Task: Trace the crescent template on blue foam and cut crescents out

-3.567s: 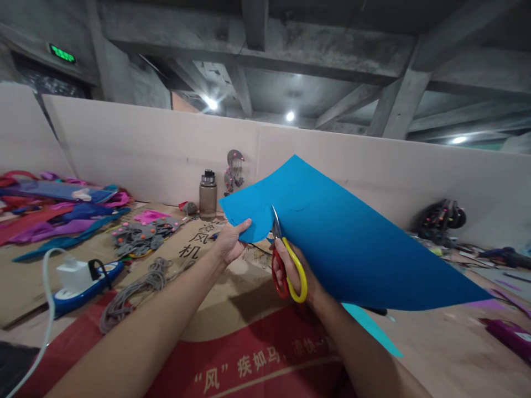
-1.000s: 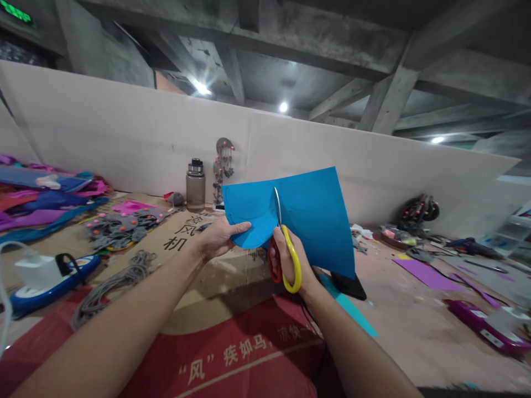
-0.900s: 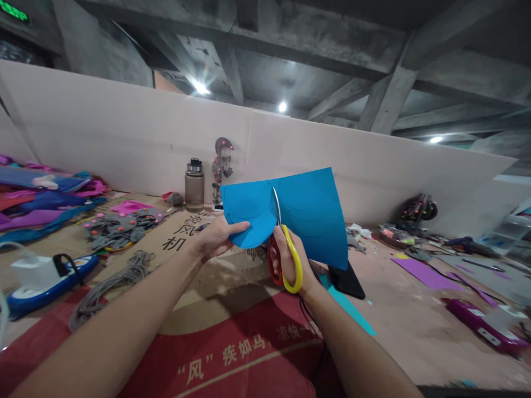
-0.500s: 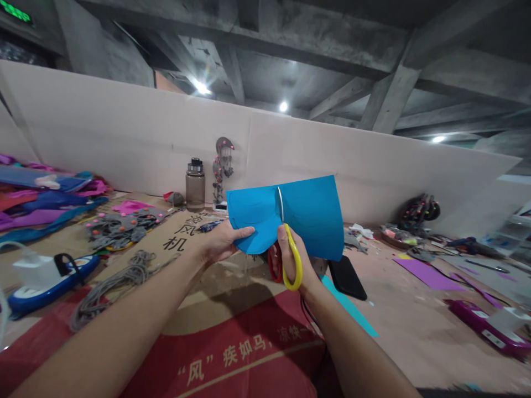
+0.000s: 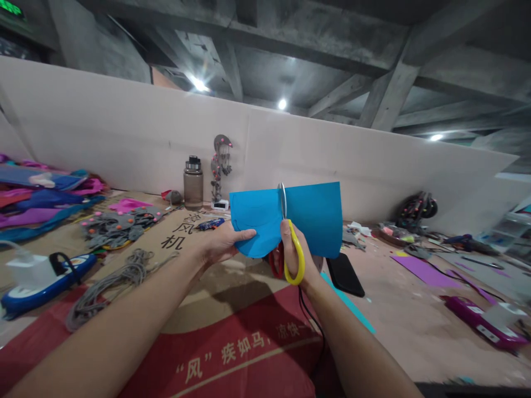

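A blue felt-like sheet (image 5: 315, 218) with thin drawn lines is held up in front of me, its lower left edge cut round. My left hand (image 5: 224, 241) pinches that left part, thumb on top. In my right hand (image 5: 296, 251) are scissors (image 5: 295, 260) with one yellow and one red handle. Their blades stand upright across the sheet, and the tip shows above its top edge. My right fingers are partly hidden behind the handles and the sheet.
Below lies red and brown cardboard (image 5: 232, 331). A bottle (image 5: 193, 182) and a grey hanging ornament (image 5: 222, 166) stand at the back. Right are a black phone (image 5: 345, 275) and a magenta power strip (image 5: 483, 323); left, grey cord (image 5: 112, 287) and a blue power strip (image 5: 50, 284).
The scissors' blades have passed the sheet's top edge, and a gap now shows between its left and right parts. The right part has swung slightly. Both hands keep their hold.
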Demonstrator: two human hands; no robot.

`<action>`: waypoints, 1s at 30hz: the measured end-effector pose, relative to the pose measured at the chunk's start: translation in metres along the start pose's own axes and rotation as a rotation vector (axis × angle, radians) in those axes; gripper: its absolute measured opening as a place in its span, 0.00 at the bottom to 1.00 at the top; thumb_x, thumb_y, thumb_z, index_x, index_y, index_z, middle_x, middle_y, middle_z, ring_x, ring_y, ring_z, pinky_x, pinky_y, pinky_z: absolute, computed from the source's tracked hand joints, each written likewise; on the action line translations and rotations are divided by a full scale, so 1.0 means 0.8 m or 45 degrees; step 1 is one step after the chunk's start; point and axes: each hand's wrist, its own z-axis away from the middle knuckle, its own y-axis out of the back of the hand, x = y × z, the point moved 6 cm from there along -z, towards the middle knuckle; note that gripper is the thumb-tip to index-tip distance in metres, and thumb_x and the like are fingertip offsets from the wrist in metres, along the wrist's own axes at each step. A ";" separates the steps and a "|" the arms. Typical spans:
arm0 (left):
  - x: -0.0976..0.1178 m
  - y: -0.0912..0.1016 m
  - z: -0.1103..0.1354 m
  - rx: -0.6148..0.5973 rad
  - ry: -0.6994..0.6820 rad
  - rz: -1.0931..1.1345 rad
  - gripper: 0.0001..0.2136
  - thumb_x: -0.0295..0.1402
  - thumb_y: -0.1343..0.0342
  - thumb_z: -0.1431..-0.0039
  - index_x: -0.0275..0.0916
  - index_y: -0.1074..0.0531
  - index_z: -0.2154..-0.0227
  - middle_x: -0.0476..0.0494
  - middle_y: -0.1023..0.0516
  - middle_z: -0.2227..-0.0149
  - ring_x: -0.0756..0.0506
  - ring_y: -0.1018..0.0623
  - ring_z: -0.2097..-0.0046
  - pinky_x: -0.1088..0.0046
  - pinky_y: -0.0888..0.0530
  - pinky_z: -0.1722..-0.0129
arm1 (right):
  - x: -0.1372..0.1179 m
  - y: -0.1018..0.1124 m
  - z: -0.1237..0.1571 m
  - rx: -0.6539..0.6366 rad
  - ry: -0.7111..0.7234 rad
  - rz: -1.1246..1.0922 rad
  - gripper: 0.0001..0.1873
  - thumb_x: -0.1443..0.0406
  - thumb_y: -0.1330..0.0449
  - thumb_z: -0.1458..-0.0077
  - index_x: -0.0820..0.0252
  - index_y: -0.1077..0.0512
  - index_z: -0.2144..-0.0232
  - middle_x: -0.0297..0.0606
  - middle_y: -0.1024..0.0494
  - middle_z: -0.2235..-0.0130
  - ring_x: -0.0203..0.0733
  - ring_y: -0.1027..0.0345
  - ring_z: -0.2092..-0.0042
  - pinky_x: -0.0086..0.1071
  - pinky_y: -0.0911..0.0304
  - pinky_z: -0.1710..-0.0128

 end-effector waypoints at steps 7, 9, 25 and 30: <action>-0.011 0.010 -0.001 -0.066 0.071 -0.056 0.36 0.36 0.27 0.55 0.37 0.29 0.42 0.28 0.24 0.43 0.32 0.22 0.44 0.55 0.23 0.47 | 0.005 -0.003 0.006 0.000 -0.235 -0.141 0.29 0.37 0.49 0.42 0.54 0.42 0.73 0.26 0.39 0.85 0.33 0.44 0.86 0.26 0.45 0.89; -0.016 0.025 0.001 -0.147 0.181 -0.171 0.32 0.36 0.26 0.57 0.37 0.25 0.46 0.30 0.21 0.46 0.33 0.20 0.46 0.55 0.23 0.48 | 0.007 -0.004 0.006 0.011 -0.272 -0.148 0.29 0.37 0.47 0.43 0.54 0.42 0.73 0.25 0.39 0.86 0.33 0.44 0.87 0.25 0.45 0.90; 0.131 0.061 0.028 0.685 -0.380 -1.315 0.18 0.48 0.40 0.44 0.38 0.20 0.62 0.40 0.17 0.63 0.45 0.21 0.64 0.74 0.26 0.66 | 0.017 -0.020 0.002 -0.139 -0.201 -0.200 0.29 0.38 0.48 0.41 0.58 0.33 0.65 0.27 0.35 0.81 0.32 0.41 0.82 0.25 0.45 0.82; 0.159 -0.118 0.007 0.162 -0.679 -1.663 0.21 0.45 0.37 0.46 0.41 0.22 0.52 0.41 0.18 0.55 0.42 0.21 0.55 0.68 0.26 0.55 | 0.022 -0.032 0.003 -0.220 -0.077 0.096 0.26 0.43 0.49 0.38 0.58 0.35 0.73 0.31 0.32 0.79 0.36 0.37 0.76 0.30 0.41 0.74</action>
